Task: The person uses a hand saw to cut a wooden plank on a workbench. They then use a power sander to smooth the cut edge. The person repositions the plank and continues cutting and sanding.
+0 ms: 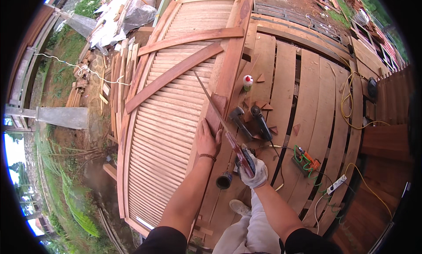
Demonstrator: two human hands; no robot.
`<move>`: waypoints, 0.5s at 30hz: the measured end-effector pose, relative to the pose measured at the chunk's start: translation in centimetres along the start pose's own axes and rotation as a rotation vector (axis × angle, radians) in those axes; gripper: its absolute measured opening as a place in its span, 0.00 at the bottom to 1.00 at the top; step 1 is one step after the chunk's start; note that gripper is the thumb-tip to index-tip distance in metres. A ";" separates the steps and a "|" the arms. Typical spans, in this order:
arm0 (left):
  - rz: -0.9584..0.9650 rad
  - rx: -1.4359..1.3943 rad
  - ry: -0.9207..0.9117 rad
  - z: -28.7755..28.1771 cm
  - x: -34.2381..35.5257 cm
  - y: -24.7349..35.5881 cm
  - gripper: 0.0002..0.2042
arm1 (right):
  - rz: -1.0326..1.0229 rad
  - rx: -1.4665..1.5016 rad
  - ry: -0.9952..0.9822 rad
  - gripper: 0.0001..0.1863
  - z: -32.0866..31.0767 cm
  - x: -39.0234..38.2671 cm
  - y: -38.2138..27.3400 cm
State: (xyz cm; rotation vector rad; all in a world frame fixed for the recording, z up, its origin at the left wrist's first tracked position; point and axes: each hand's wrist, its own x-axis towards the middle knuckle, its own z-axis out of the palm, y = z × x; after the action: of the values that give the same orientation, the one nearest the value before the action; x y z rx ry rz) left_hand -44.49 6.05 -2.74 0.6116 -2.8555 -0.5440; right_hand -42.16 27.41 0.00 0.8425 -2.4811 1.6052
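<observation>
A louvered wooden door panel (163, 126) lies in front of me. My left hand (208, 140) is bare and presses flat on a short reddish wood piece (216, 113) along the panel's right rail. In its grey-white glove, my right hand (254, 169) is wrapped round the wooden handle of a handsaw (235, 144). The saw's long narrow blade slants up and left, over or against the short piece; whether it touches cannot be made out. Two loose wood strips cross the panel farther up: an upper strip (191, 40) and a slanting strip (173, 78).
On the plank platform (307, 91) right of the panel lie a black power tool (261, 122), a bottle with a red cap (247, 82), triangular offcuts (296, 129), a dark cup-shaped thing (223, 180), an orange power tool (310, 162) and a white power strip (336, 184). Cords trail across the planks.
</observation>
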 end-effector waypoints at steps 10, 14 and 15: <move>-0.170 0.222 -0.073 -0.4 -0.5 1.8 0.43 | 0.007 -0.076 0.016 0.25 -4.3 -7.1 -2.9; -0.153 0.190 -0.085 -0.3 -0.2 1.6 0.43 | 0.236 0.060 -0.107 0.29 -3.6 -5.7 -2.0; -0.148 0.210 -0.103 -0.4 -0.5 1.5 0.43 | 0.116 0.010 -0.084 0.30 -3.1 -4.5 -1.9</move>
State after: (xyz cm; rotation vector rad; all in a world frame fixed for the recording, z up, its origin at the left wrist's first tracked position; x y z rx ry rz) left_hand -44.47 7.46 -1.84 0.8584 -3.0054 -0.3059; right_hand -38.16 31.30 1.44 0.7974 -2.6267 1.6521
